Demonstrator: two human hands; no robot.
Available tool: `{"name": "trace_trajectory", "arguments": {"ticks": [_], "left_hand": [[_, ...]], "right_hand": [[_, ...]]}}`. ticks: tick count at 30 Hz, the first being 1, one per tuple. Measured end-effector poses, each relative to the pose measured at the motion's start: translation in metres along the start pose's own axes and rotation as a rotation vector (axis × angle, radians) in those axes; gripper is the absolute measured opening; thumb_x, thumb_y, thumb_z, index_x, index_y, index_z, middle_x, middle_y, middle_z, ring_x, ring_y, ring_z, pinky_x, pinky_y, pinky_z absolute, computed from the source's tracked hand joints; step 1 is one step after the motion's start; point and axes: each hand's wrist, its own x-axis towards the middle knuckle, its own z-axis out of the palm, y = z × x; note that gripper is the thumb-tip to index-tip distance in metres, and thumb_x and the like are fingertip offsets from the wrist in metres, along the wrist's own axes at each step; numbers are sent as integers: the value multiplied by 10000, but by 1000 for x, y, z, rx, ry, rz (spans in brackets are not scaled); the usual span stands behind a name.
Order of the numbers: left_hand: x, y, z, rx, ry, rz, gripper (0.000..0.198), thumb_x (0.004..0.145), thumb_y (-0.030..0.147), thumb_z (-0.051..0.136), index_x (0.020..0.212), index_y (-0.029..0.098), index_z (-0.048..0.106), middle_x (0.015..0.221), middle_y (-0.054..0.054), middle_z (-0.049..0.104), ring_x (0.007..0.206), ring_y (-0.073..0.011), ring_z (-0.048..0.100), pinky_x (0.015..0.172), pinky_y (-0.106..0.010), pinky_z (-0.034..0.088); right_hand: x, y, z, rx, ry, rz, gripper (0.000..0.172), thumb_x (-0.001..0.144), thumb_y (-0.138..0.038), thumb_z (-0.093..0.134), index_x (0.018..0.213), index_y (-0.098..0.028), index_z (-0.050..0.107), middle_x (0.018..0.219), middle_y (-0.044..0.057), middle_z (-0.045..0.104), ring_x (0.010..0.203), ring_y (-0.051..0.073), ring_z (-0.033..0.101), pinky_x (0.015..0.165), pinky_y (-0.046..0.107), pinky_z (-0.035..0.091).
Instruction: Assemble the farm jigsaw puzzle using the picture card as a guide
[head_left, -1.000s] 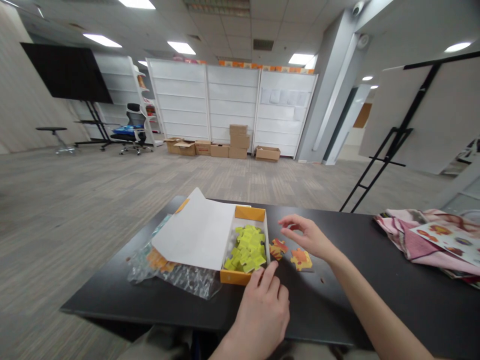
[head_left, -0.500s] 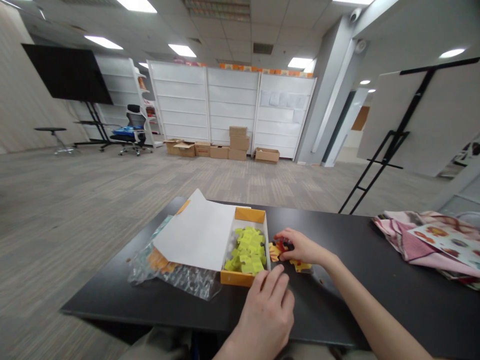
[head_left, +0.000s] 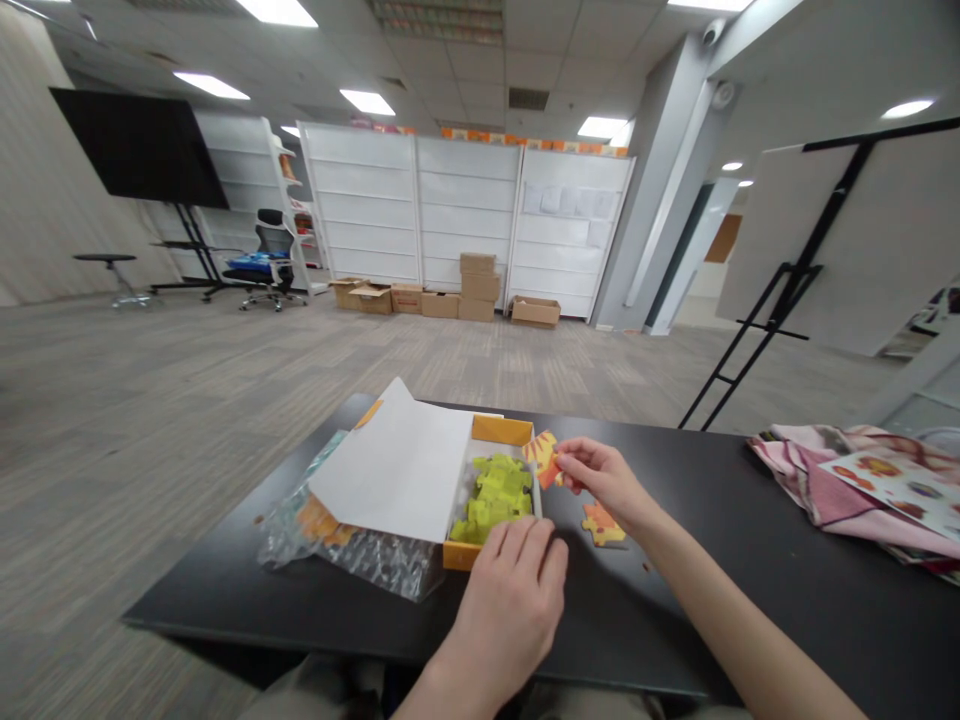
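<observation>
Here, the right hand (head_left: 606, 484) pinches a yellow-and-orange jigsaw piece (head_left: 541, 456) at the right rim of an orange-and-white rectangular box (head_left: 459, 556); the left hand (head_left: 513, 588), grip unclear, covers the near corner.

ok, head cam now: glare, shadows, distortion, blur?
Head view, glare: ceiling lights clip to white; plastic bag glints. Head view, shadow: soft dark patch on the table beside the right forearm. Head view, distortion: wide-angle look, screen skewed near the edge. Head view, blur: floor at left looks smeared; held piece's stripes stay readable.
</observation>
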Motion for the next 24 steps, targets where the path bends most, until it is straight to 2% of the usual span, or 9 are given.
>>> {"name": "trace_trajectory", "arguments": {"ticks": [2,4,7,12,15,17,20,22,24], "left_hand": [[0,4,0,-42,14,81,214,950,200,524,1127,169,641,1207,-96,651,1120,-245,580,985,-394,458],[-1,7,1,-62,-18,117,205,961,216,522,1123,169,639,1197,-92,647,1112,-239,576,975,-384,450],[-3,9,6,-62,-100,143,207,967,242,533,1133,164,629,1195,-86,643,1109,-238,571,974,-390,435],[-5,10,14,-33,-178,162,195,974,284,543,1104,165,627,1180,-87,648,1129,-253,555,970,-410,409],[-4,11,16,-33,-173,170,161,962,297,562,1035,170,630,1134,-77,654,1094,-250,560,952,-410,405],[-4,11,17,-25,-156,170,137,950,302,576,965,177,628,1081,-70,659,1044,-251,565,945,-419,400],[-3,11,17,-8,-136,165,130,931,307,603,901,182,626,1036,-66,663,996,-251,565,934,-430,395],[-3,10,17,-9,-140,177,131,924,308,616,895,181,629,1028,-68,662,1009,-251,562,923,-425,394],[-4,10,16,-16,-146,194,128,927,302,616,896,178,631,1024,-70,659,1036,-251,558,915,-417,391]], "right_hand": [[-2,1,7,27,-118,24,459,802,-486,775,1119,-183,640,883,55,747,687,149,670,601,276,522],[-4,1,6,3,-182,2,500,775,-445,808,1171,-191,638,1029,87,755,803,174,708,684,308,559],[-5,1,0,-110,-151,-55,425,801,-444,782,1120,-185,671,1016,84,759,854,187,709,755,328,564],[-7,2,12,-514,-52,-225,268,921,-434,642,989,-186,719,845,51,732,717,173,639,669,318,521],[-7,-5,29,-717,-37,-416,232,909,-422,680,984,-208,729,999,80,736,915,221,644,829,372,520],[-6,-12,39,-856,-88,-489,293,844,-449,760,1019,-216,734,1131,102,721,1069,273,613,939,429,486],[-1,-23,50,-1031,-249,-426,372,769,-436,829,1055,-216,737,1084,104,742,1018,290,639,906,427,492],[2,-29,52,-1085,-325,-357,297,789,-366,805,1042,-224,740,1002,81,763,921,263,675,838,378,503],[5,-31,53,-1086,-329,-332,183,825,-285,740,1001,-234,745,951,55,773,846,232,695,786,333,501]]}}
